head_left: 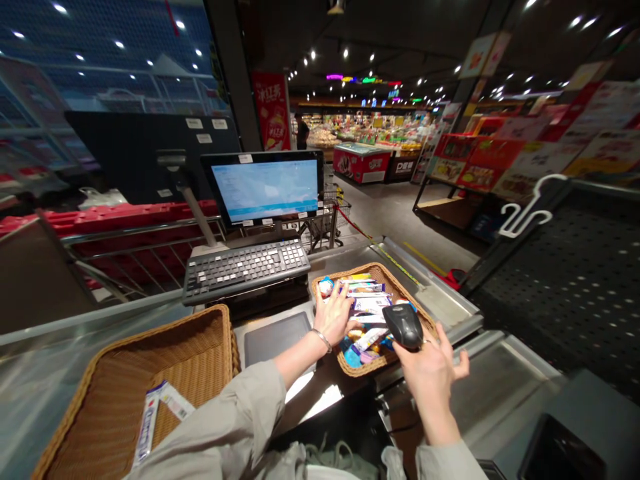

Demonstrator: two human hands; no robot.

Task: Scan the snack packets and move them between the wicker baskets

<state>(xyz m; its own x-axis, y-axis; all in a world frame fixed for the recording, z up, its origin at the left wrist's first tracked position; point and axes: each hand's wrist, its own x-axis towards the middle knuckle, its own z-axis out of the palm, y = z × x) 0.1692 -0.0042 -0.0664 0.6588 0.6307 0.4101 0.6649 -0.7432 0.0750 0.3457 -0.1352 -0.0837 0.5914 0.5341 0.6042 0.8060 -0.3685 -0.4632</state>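
Observation:
My right hand [431, 363] grips a black barcode scanner [403, 326] between thumb and forefinger, its other fingers sticking out to the side. The scanner is over the right side of a small wicker basket [326, 272] filled with wrapped snack bars [371, 305] and other small colourful packets. My left hand [334, 315] lies over the basket's left part with fingers apart, at the packets; I cannot see it holding one. Near its fingertips is a round blue-and-white wrapped item [326, 287]. Two white-and-purple snack bars [147, 427] lie in a larger wicker basket [107, 363] at left.
A keyboard [247, 270] stands before a lit monitor [270, 190], with a second screen [150, 150] behind at left. A flat grey pad [277, 340] lies between the baskets. Metal counter edges [450, 300] and a black perforated panel [565, 267] bound the right side.

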